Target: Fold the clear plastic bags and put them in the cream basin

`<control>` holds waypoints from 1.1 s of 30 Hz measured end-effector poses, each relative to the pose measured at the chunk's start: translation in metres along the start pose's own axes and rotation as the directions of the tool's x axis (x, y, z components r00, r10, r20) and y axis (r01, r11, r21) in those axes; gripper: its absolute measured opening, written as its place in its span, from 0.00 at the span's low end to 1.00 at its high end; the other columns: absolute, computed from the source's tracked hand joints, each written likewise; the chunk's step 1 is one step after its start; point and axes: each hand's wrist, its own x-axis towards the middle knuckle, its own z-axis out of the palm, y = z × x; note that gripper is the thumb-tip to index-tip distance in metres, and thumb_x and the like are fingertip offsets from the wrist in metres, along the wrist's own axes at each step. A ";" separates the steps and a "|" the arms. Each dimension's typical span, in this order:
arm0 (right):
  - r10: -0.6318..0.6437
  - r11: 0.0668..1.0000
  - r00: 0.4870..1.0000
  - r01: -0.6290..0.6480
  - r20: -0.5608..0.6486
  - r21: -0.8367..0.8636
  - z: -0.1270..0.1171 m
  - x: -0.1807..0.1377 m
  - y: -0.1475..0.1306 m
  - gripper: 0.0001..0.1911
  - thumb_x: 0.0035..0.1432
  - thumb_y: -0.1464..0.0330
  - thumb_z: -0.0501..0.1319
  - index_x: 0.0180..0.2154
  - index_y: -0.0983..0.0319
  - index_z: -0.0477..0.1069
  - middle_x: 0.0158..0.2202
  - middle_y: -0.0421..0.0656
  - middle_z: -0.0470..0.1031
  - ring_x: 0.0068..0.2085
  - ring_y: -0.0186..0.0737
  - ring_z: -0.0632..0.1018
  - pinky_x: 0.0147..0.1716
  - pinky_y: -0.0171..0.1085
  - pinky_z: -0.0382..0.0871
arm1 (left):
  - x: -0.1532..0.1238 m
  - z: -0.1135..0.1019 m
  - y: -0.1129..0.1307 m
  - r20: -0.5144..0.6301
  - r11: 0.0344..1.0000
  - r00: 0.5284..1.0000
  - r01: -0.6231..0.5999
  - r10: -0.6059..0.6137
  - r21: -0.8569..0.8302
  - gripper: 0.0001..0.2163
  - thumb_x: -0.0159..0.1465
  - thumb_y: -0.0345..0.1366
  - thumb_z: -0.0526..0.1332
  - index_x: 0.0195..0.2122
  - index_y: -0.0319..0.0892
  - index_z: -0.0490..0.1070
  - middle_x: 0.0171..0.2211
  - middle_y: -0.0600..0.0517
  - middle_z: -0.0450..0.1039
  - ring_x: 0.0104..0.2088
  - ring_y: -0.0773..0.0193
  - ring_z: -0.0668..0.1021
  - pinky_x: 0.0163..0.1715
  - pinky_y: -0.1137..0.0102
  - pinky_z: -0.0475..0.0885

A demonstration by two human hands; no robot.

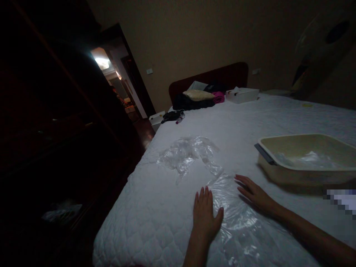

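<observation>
A clear plastic bag (236, 218) lies spread and wrinkled on the white quilted mattress (155, 207). At its left edge my left hand (205, 213) is open, palm down with the thumb apart. On the bag's right side my right hand (254, 194) is also open, its fingers stretched out towards the left. Neither hand grips anything; whether the right palm touches the plastic is hard to tell. Beyond the hands, a second crumpled piece of clear plastic (183, 154) rests on the mattress.
At the right stands a cream basin (294, 176) with a grey handle and clear plastic inside. Clothes and a beige pillow (198, 95) are heaped by the headboard (233, 74), beside a white box (243, 95). A dark bag (172, 116) lies near the far left edge. The room is dim.
</observation>
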 end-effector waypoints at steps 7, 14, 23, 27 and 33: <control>0.036 0.995 0.974 -0.015 -0.222 0.098 -0.016 0.017 -0.024 0.14 0.57 0.62 0.53 0.43 0.60 0.68 0.44 0.48 0.72 0.46 0.45 0.74 0.46 0.45 0.69 | 0.001 -0.010 0.000 -0.080 0.981 0.995 -0.073 0.059 -0.181 0.22 0.61 0.31 0.54 0.58 0.46 0.58 0.60 0.47 0.54 0.62 0.51 0.51 0.59 0.45 0.44; -0.320 0.939 0.948 0.315 -0.009 -0.136 -0.014 -0.036 -0.097 0.14 0.57 0.73 0.51 0.44 0.61 0.68 0.39 0.48 0.73 0.40 0.40 0.74 0.39 0.38 0.71 | -0.016 -0.022 -0.002 -0.098 0.942 0.977 -0.210 0.191 -0.261 0.16 0.60 0.26 0.54 0.48 0.47 0.68 0.49 0.46 0.69 0.55 0.55 0.66 0.53 0.52 0.60; -0.519 0.782 0.851 0.509 0.076 -0.358 0.042 -0.100 -0.145 0.12 0.55 0.75 0.50 0.38 0.61 0.69 0.34 0.46 0.75 0.36 0.42 0.73 0.41 0.45 0.65 | -0.028 -0.032 0.002 -0.005 0.923 0.954 -0.293 0.301 -0.248 0.10 0.57 0.24 0.58 0.36 0.44 0.74 0.39 0.48 0.74 0.44 0.58 0.71 0.46 0.60 0.65; -0.576 0.758 0.817 0.517 -0.037 -0.397 0.045 -0.095 -0.136 0.14 0.58 0.79 0.47 0.33 0.61 0.69 0.27 0.41 0.74 0.29 0.36 0.72 0.39 0.41 0.65 | -0.027 -0.031 0.004 0.045 0.937 0.946 -0.310 0.320 -0.159 0.09 0.56 0.24 0.59 0.33 0.45 0.74 0.39 0.49 0.73 0.45 0.57 0.70 0.47 0.59 0.63; -0.485 0.845 0.874 0.462 -0.024 -0.270 0.029 -0.091 -0.135 0.12 0.60 0.75 0.48 0.35 0.62 0.70 0.25 0.42 0.73 0.27 0.36 0.72 0.27 0.35 0.66 | -0.030 -0.025 0.002 -0.005 0.926 0.930 -0.367 0.368 -0.090 0.06 0.55 0.25 0.61 0.31 0.44 0.74 0.38 0.51 0.72 0.46 0.58 0.69 0.46 0.60 0.63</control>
